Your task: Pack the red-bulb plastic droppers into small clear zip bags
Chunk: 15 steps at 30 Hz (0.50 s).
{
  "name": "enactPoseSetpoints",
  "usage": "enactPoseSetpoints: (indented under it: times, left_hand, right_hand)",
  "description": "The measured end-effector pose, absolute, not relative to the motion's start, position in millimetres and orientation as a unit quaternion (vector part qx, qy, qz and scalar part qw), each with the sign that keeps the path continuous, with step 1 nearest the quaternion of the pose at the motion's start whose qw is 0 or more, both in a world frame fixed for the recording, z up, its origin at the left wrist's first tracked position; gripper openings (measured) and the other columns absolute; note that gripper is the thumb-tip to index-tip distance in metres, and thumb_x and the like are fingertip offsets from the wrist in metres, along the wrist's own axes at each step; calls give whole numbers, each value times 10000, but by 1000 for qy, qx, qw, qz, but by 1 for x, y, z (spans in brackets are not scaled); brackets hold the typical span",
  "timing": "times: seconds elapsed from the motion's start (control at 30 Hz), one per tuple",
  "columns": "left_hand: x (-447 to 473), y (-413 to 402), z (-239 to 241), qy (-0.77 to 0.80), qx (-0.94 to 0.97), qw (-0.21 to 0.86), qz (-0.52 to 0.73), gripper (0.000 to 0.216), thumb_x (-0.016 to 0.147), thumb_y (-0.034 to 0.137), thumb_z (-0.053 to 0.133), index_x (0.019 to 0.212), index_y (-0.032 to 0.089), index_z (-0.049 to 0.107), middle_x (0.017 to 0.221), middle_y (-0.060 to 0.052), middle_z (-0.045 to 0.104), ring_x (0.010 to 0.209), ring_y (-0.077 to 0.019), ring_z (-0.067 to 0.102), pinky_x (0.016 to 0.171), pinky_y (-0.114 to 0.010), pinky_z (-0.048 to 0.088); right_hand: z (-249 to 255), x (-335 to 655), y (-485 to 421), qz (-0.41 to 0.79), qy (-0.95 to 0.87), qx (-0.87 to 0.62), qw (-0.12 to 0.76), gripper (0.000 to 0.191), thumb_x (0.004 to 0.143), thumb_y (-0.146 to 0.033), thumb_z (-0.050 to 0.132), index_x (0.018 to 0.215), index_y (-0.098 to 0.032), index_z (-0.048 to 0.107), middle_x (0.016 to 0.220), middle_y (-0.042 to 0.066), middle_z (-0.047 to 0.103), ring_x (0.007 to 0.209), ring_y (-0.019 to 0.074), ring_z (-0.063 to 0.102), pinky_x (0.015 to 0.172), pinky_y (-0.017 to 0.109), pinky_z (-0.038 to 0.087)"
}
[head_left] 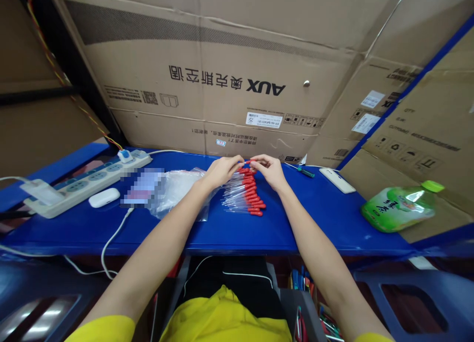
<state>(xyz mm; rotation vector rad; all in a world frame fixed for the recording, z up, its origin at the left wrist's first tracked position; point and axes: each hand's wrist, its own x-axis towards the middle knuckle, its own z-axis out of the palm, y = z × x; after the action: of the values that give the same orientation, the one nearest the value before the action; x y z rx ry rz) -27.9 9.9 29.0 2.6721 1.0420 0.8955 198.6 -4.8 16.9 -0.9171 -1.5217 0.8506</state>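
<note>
On the blue bench (pixel 318 218) a row of several thin clear tubes with red tips (pixel 247 196) lies side by side. At the far end of that row my left hand (pixel 222 170) and my right hand (pixel 269 170) meet, fingers pinched on one red-tipped piece (pixel 247 162) held between them. Clear plastic bags (pixel 177 191) lie under and left of my left forearm.
A white power strip (pixel 89 180) and a white earbud case (pixel 104 197) sit at the left, with white cables hanging over the edge. At the right are a white phone (pixel 336 180), a small green-handled tool (pixel 305 172) and a green bottle (pixel 402 207) on its side. Cardboard boxes (pixel 229 85) wall the back.
</note>
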Motion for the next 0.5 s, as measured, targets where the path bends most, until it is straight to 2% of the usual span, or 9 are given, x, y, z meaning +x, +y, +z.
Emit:
enactPoseSetpoints:
  times: [0.13,0.5]
  left_hand:
    - [-27,10,29,334,899,66,276,375,1110,399,349,1152,237,684,1087,-78,788,978,-235,723,812,-299,465]
    - [-26,10,30,330,905,47,264,408,1102,414,342,1070,228,704,961,-88,779,885,-240,717,730,-298,423]
  right_hand:
    - [16,199,-4,350,-649,-387,554,417,729,-581,875,902,-212,785,759,37,782,709,212,733,723,356,618]
    - [14,198,-5,362,-648,-382,550,415,711,-594,884,864,-222,780,746,34,782,698,222,736,733,380,624]
